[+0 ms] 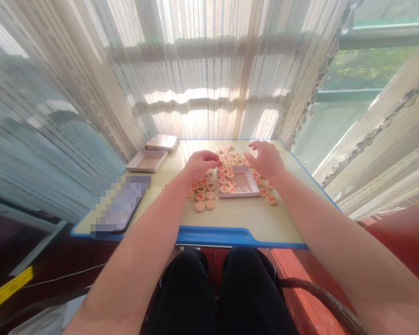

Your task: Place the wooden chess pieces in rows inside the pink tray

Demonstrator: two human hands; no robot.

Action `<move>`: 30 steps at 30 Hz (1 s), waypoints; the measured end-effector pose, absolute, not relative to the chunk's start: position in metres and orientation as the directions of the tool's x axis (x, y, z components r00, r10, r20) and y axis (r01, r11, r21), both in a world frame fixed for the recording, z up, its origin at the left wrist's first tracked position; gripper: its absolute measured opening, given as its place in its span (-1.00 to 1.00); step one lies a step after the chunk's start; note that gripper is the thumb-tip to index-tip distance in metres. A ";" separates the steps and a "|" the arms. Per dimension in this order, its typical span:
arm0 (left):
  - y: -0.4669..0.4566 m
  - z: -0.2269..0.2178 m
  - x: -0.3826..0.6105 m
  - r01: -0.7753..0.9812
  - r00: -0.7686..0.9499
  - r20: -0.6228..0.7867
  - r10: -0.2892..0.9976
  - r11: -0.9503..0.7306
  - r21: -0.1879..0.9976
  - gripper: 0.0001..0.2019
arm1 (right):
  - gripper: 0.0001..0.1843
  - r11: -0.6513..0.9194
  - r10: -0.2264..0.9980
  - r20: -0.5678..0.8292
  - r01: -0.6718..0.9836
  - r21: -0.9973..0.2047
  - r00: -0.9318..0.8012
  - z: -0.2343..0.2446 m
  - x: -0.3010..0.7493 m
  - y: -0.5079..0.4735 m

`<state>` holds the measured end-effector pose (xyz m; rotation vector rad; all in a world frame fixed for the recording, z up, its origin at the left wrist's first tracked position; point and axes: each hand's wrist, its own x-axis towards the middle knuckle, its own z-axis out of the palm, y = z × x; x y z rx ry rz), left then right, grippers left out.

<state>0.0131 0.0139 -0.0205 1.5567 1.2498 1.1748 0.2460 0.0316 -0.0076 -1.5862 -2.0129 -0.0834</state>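
Note:
Round wooden xiangqi pieces with red characters lie in loose heaps (228,158) on a cream table top (230,216). More of them cluster lower left (203,191). A shallow pale tray (238,182) sits among them, with a few pieces along its left side. My left hand (200,165) is curled over the pieces just left of the main heap, and its fingertips reach them; whether it holds one is hidden. My right hand (266,160) hovers with its fingers apart, just right of the heap, holding nothing.
A pale box (146,161) and a matching lid (162,142) stand at the table's far left. A pixelated flat rectangle, perhaps a phone (120,204), lies at the near left. The table has a blue rim (212,236); sheer curtains (202,70) hang behind it, and my black-trousered knees (216,293) sit below.

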 end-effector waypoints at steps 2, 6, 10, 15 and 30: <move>0.014 -0.021 0.014 0.202 0.091 0.163 0.982 -0.179 0.963 -0.70 | -0.65 0.468 0.827 0.470 0.842 -0.269 -0.310 -0.002 0.242 0.024; 0.012 -0.018 0.017 0.168 0.123 0.154 0.980 -0.174 0.970 -0.67 | -0.66 0.654 0.731 0.467 0.707 -0.271 -0.498 0.000 0.229 0.011; 0.008 -0.015 0.019 0.140 0.163 0.174 0.971 -0.197 0.970 -0.67 | -0.72 0.704 0.691 0.447 0.668 -0.241 -0.568 -0.007 0.219 0.007; 0.008 -0.015 0.018 0.119 0.205 0.185 0.961 -0.212 0.970 -0.66 | -0.73 0.703 0.688 0.464 0.671 -0.235 -0.558 -0.012 0.217 0.009; 0.007 -0.012 0.022 0.300 0.139 0.197 0.970 -0.231 0.926 -0.79 | -0.79 0.649 0.748 0.419 0.701 -0.295 -0.516 -0.005 0.215 0.001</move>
